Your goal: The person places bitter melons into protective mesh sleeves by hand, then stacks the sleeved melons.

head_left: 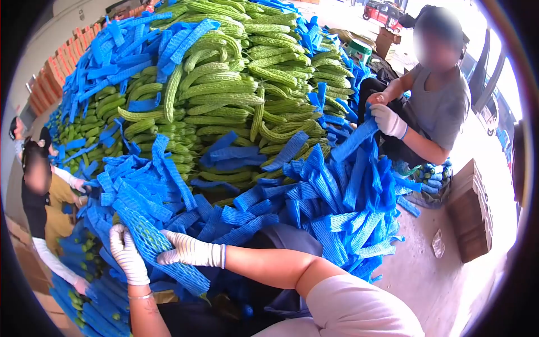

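Observation:
A green bitter gourd in a stretched blue foam net [150,241] lies slantwise between my gloved hands, its stem end showing at the lower right. My left hand [127,253] is closed round its left side, in a striped white glove. From the right, my right hand [188,249] holds the same netted gourd, thumb and fingers pressed on it. Loose blue foam nets [337,191] lie heaped just beyond my hands. Behind them rises a tall pile of bare green gourds [219,84].
At the right a seated person [443,95] in white gloves holds a blue net. Another person [39,185] is at the left beside netted gourds [101,303]. A cardboard box [469,213] stands on the right floor, stacked boxes [62,67] at the back left.

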A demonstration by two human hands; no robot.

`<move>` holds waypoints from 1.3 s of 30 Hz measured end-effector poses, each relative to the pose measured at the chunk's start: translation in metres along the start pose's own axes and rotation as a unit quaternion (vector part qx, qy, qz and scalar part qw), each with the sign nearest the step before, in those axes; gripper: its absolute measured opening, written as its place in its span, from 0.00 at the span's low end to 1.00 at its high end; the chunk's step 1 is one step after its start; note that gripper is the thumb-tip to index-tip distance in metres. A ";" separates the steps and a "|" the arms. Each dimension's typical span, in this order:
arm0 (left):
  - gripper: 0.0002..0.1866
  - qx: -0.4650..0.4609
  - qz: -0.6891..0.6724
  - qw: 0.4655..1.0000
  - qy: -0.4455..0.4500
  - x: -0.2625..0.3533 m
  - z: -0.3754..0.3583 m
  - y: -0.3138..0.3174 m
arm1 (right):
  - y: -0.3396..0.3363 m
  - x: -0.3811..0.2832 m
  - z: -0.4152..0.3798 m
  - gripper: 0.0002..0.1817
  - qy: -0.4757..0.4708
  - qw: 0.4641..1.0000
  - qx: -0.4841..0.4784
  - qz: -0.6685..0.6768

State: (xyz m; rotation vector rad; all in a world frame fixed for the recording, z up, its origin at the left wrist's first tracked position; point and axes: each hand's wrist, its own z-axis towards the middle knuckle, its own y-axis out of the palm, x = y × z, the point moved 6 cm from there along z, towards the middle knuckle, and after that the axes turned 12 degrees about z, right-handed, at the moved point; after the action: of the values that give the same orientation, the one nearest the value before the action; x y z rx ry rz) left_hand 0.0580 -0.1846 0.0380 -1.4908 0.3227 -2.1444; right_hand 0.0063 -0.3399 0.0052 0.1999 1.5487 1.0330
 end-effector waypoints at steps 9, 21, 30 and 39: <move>0.06 0.043 -0.119 0.991 -0.052 0.036 -0.007 0.011 | -0.007 0.000 0.001 0.32 -0.014 0.999 0.032 -0.002; 0.10 -0.092 -0.190 0.953 -0.216 -0.010 0.006 -0.010 | -0.024 -0.033 -0.003 0.34 -0.063 0.993 0.103 0.006; 0.20 -0.161 -0.362 0.886 -0.240 0.033 -0.015 -0.017 | 0.001 -0.065 -0.004 0.27 -0.086 0.993 0.018 -0.079; 0.23 0.295 -0.163 0.908 -0.249 -0.069 -0.126 -0.301 | -0.038 -0.069 -0.001 0.20 -0.094 0.959 0.174 -0.205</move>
State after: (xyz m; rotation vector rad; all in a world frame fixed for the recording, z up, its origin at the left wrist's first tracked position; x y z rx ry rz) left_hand -0.1204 0.0950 0.0751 -1.7028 -0.7378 -1.7470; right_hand 0.0409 -0.4070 0.0281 0.2017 1.5060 0.4010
